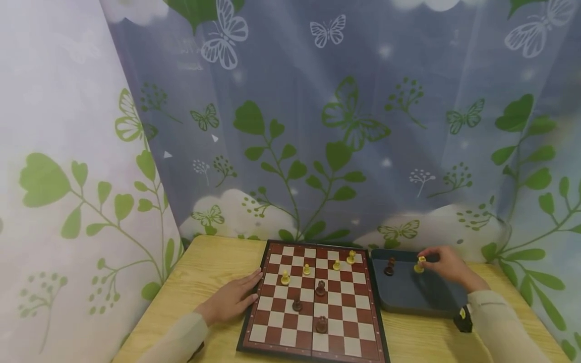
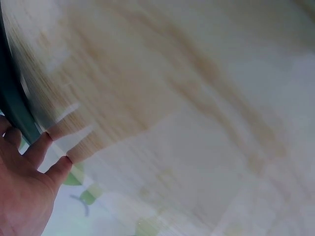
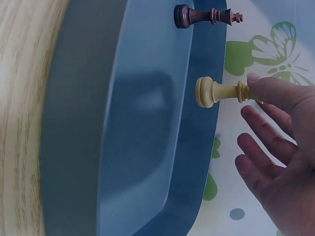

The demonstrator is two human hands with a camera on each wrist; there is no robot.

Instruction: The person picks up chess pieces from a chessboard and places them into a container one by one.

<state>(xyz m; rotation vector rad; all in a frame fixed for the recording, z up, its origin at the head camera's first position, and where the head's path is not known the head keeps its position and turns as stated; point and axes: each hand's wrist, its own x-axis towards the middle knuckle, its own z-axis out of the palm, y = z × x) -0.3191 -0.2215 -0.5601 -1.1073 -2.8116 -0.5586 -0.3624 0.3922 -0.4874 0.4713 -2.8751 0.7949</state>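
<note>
My right hand (image 1: 447, 264) pinches the upper end of a yellow chess piece (image 3: 219, 92) between thumb and fingers, over the blue-grey tray (image 1: 422, 308). Its top is partly hidden by the thumb in the right wrist view. A dark chess king (image 3: 209, 16) stands upright in the tray, to the left of the held piece in the head view. My left hand (image 1: 231, 297) lies at the left edge of the chessboard (image 1: 301, 335), its fingertips right at the rim. In the left wrist view the fingers (image 2: 58, 169) reach out beside the board's dark edge (image 2: 15, 98).
On the board stand several yellow pieces, among them a pawn (image 1: 306, 269) and a taller piece (image 1: 351, 257), and dark pieces including one near the front (image 1: 322, 324). The tray adjoins the board's right side. A patterned curtain (image 1: 290, 126) hangs behind the wooden table (image 1: 218, 257).
</note>
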